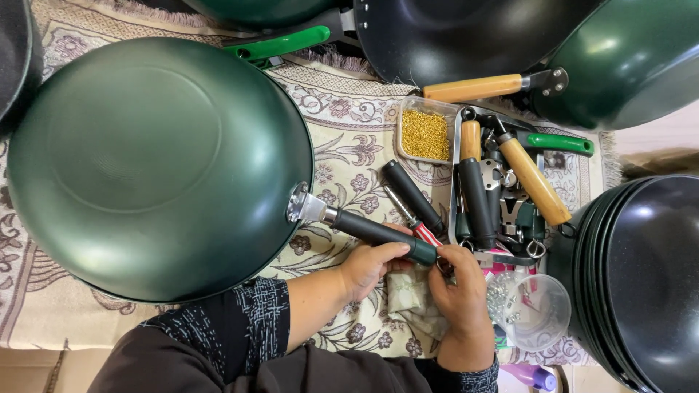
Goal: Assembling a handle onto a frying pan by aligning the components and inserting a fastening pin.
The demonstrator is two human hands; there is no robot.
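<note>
A large green pan (156, 164) lies upside down on a patterned cloth, its black handle (375, 231) pointing right. My left hand (371, 266) grips the end of that handle from below. My right hand (460, 295) pinches a small metal ring at the handle's green tip (424, 252). A red-handled screwdriver (411, 218) lies just above my hands. A crumpled cloth (409, 295) sits between my wrists.
A tray (456, 175) of loose black, wooden and green handles lies right of my hands. A clear box of gold screws (426, 135) sits above it, a clear bowl of metal parts (535, 306) below. Stacked dark pans (641, 276) stand right; more pans line the top.
</note>
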